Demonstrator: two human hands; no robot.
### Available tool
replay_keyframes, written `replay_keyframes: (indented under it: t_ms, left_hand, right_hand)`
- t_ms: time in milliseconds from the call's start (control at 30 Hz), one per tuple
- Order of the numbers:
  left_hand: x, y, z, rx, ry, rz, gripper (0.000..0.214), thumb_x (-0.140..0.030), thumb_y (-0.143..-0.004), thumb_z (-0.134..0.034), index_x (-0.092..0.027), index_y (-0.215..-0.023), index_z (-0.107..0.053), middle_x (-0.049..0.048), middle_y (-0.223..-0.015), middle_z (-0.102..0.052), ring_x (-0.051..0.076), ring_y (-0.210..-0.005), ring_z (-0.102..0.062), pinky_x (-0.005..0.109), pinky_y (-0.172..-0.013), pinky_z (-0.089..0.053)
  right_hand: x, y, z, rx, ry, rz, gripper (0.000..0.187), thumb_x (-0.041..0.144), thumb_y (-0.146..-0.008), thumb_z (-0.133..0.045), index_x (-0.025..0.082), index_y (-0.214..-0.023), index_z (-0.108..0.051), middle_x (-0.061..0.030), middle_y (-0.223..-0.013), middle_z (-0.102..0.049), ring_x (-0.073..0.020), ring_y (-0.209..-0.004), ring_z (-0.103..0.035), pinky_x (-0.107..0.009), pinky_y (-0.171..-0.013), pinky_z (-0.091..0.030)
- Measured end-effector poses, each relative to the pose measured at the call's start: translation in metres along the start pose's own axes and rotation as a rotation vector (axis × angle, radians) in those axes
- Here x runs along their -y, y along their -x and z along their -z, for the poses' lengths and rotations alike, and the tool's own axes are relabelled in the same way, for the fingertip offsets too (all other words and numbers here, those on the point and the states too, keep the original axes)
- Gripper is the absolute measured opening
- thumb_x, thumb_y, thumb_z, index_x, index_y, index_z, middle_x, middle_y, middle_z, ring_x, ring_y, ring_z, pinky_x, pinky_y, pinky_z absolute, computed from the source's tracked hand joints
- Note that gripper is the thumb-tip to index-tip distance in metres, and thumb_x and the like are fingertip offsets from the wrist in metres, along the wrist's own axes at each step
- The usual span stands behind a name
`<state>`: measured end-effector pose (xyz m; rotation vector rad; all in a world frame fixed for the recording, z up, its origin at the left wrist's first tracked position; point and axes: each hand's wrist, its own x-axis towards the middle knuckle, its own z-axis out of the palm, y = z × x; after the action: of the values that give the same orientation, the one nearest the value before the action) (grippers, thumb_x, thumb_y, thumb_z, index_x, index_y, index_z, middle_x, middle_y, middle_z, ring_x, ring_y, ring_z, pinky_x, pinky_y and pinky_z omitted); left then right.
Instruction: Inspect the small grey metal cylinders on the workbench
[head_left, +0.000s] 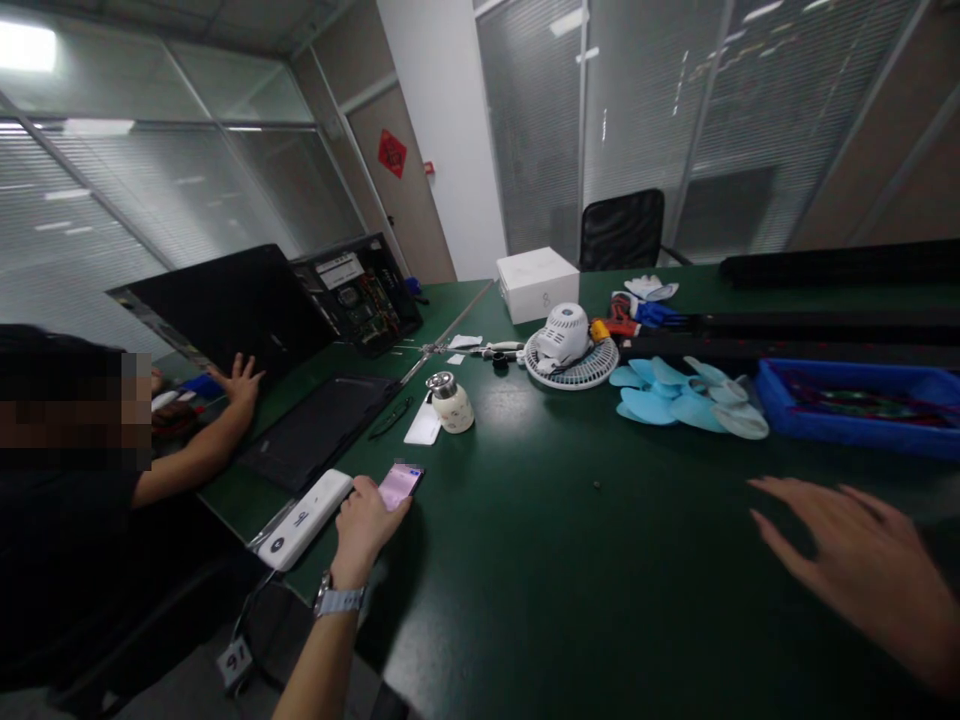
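Phone (400,484) in left hand (366,525), grip partly unclear, well apart from right hand (862,565).

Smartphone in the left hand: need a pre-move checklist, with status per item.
1. Grip: ok. The left hand has its fingers on the smartphone, screen lit.
2. Smartphone's underside off the tabletop: cannot tell from this angle.
3. Right hand free: ok. Fingers spread, nothing held.
4. Metal-lidded bottle upright, lid on: ok.
5. Co-worker's hand away from the smartphone: ok. It is at the large black panel.
6. Light-blue fan blades on the white fan housing: not ok. They lie separately to its right.
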<state>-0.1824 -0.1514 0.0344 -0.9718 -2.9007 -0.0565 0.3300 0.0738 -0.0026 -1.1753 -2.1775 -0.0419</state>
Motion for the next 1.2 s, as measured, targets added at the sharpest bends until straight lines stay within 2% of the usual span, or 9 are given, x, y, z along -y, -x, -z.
replay_keyframes:
  t_ms: [100,267,367,467,600,667,800,1000,1200]
  left_hand:
    - [-0.001,-0.012,0.000,0.005,0.043,0.011,0.061,-0.055,-0.076,-0.054,-0.008,-0.112,-0.040,0.0202,-0.099,-0.064,0.037,-0.092,-0.064,0.038,-0.071,-0.045]
    - [-0.015,-0.030,0.002,-0.006,0.070,0.001,0.066,-0.056,-0.076,-0.056,-0.005,-0.115,-0.039,0.0207,-0.097,-0.065,0.035,-0.089,-0.065,0.036,-0.069,-0.045]
    - [-0.034,-0.025,0.000,-0.126,0.032,-0.014,0.064,-0.058,-0.079,-0.052,-0.005,-0.114,-0.042,0.0212,-0.100,-0.064,0.035,-0.091,-0.063,0.038,-0.071,-0.044]
    - [-0.050,-0.013,-0.007,-0.304,-0.067,-0.039,0.059,-0.060,-0.081,-0.047,-0.007,-0.109,-0.048,0.0211,-0.102,-0.062,0.036,-0.100,-0.056,0.044,-0.082,-0.040]
    - [-0.057,-0.003,-0.010,-0.331,-0.083,-0.084,0.058,-0.057,-0.084,-0.046,-0.005,-0.108,-0.050,0.0183,-0.093,-0.064,0.034,-0.097,-0.055,0.048,-0.088,-0.036]
    - [-0.060,0.001,-0.007,-0.364,-0.047,-0.123,0.052,-0.052,-0.086,-0.046,-0.006,-0.109,-0.051,0.0208,-0.102,-0.063,0.036,-0.102,-0.054,0.050,-0.090,-0.034]
    - [-0.083,0.023,0.000,-0.556,0.202,-0.400,0.026,-0.037,-0.090,-0.047,-0.014,-0.104,-0.051,0.0210,-0.131,-0.052,0.033,-0.125,-0.043,0.048,-0.098,-0.029]
    - [-0.159,0.059,-0.014,-0.490,0.510,-1.121,0.007,-0.022,-0.085,-0.054,-0.022,-0.092,-0.050,0.0078,-0.107,-0.067,0.022,-0.105,-0.058,0.040,-0.092,-0.036]
    - [-0.219,0.057,-0.019,-0.375,0.747,-1.154,0.006,-0.019,-0.082,-0.052,-0.020,-0.087,-0.049,0.0073,-0.100,-0.067,0.020,-0.098,-0.057,0.037,-0.087,-0.041]
  right_hand:
    - [0.026,0.003,-0.025,0.140,-0.014,0.214,0.048,0.055,-0.086,-0.047,0.024,-0.120,-0.060,-0.0119,-0.116,-0.066,-0.0307,-0.106,-0.061,-0.052,-0.092,-0.045]
    - [0.080,-0.005,-0.044,0.231,-0.116,0.336,0.052,0.048,-0.088,-0.048,0.028,-0.137,-0.048,-0.0074,-0.136,-0.054,-0.0271,-0.114,-0.059,-0.046,-0.091,-0.051]
    - [0.102,-0.013,-0.052,0.220,-0.152,0.370,0.052,0.042,-0.089,-0.049,0.029,-0.139,-0.045,-0.0071,-0.139,-0.051,-0.0256,-0.116,-0.058,-0.045,-0.093,-0.051]
    - [0.108,-0.019,-0.059,0.203,-0.158,0.369,0.052,0.040,-0.089,-0.050,0.028,-0.140,-0.044,-0.0077,-0.140,-0.050,-0.0254,-0.118,-0.056,-0.045,-0.094,-0.050]
    - [0.106,-0.020,-0.061,0.214,-0.159,0.353,0.050,0.040,-0.089,-0.050,0.028,-0.137,-0.047,-0.0079,-0.139,-0.051,-0.0264,-0.120,-0.054,-0.046,-0.095,-0.049]
    - [0.105,-0.020,-0.061,0.222,-0.167,0.338,0.048,0.040,-0.089,-0.050,0.028,-0.136,-0.049,-0.0078,-0.139,-0.051,-0.0269,-0.120,-0.054,-0.047,-0.095,-0.049]
    - [0.107,-0.025,-0.065,0.251,-0.187,0.340,0.043,0.040,-0.090,-0.049,0.028,-0.132,-0.054,-0.0055,-0.135,-0.056,-0.0252,-0.118,-0.056,-0.047,-0.094,-0.051]
    - [0.115,-0.040,-0.082,0.210,-0.252,0.401,0.032,0.029,-0.091,-0.048,0.025,-0.117,-0.066,-0.0046,-0.116,-0.068,-0.0229,-0.109,-0.063,-0.045,-0.091,-0.052]
    - [0.121,-0.044,-0.089,0.189,-0.184,0.393,0.027,0.021,-0.090,-0.046,0.022,-0.098,-0.072,-0.0056,-0.104,-0.072,-0.0221,-0.098,-0.067,-0.042,-0.087,-0.053]
